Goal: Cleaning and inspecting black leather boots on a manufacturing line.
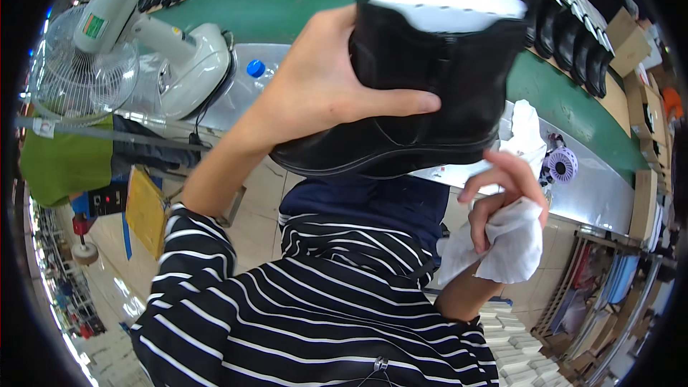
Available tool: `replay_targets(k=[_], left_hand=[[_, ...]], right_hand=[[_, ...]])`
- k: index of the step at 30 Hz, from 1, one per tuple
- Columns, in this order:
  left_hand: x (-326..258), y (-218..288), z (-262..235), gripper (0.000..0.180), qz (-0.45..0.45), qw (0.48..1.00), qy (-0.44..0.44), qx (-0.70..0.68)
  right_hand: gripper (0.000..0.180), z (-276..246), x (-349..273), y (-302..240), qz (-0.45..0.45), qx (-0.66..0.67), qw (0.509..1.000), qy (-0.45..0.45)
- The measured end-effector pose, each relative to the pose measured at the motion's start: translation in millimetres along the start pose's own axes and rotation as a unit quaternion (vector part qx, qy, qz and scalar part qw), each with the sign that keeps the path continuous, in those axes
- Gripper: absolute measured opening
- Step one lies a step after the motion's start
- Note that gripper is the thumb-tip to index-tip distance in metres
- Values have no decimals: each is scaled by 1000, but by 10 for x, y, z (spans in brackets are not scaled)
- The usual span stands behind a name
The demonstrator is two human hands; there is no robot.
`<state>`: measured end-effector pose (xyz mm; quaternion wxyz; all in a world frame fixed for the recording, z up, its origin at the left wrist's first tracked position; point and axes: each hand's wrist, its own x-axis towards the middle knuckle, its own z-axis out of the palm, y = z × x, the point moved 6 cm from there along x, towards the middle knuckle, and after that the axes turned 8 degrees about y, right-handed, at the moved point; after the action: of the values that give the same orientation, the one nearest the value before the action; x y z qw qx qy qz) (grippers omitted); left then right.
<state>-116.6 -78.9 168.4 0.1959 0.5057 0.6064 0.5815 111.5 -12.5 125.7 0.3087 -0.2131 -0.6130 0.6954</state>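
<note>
A black leather ankle boot point(473, 79) with a white lining showing at its top is held up in front of me. My left hand point(322, 79) grips it from the left, thumb lying across its side and the other fingers hidden behind. The toe points left and the sole faces down. Just below the heel, on the right, my right hand point(512, 193) is curled round a crumpled white cloth point(512, 244), its index finger stretched up close to the sole. Whether that finger touches the boot I cannot tell.
Rows of black boots point(566, 36) stand on the green work surface point(279, 11). To the left are a grey fan point(190, 64) and a bottle with a blue cap point(256, 68). A white cloth or paper point(527, 129) and a small purple fan point(561, 165) lie at right.
</note>
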Motion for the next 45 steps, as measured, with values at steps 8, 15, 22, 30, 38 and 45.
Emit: replay_targets(k=[8,15,22,30,38,45], left_hand=[[93,764,-219,64,94,973,-17,210],[93,887,-183,72,156,934,28,319],[31,733,-237,61,119,960,76,243],[-82,602,-201,51,111,954,107,258],[-100,566,-163,50,100,962,103,234],[-120,553,-139,48,100,960,105,241]], right_hand=[[77,473,488,-341,-60,-41,996,-60],[43,683,671,-264,-68,79,994,-19],[39,806,612,-342,-244,103,964,-25],[40,779,611,-321,-205,150,967,-19],[45,770,574,-331,-181,130,975,-25],[39,760,559,-311,-184,152,971,-20]])
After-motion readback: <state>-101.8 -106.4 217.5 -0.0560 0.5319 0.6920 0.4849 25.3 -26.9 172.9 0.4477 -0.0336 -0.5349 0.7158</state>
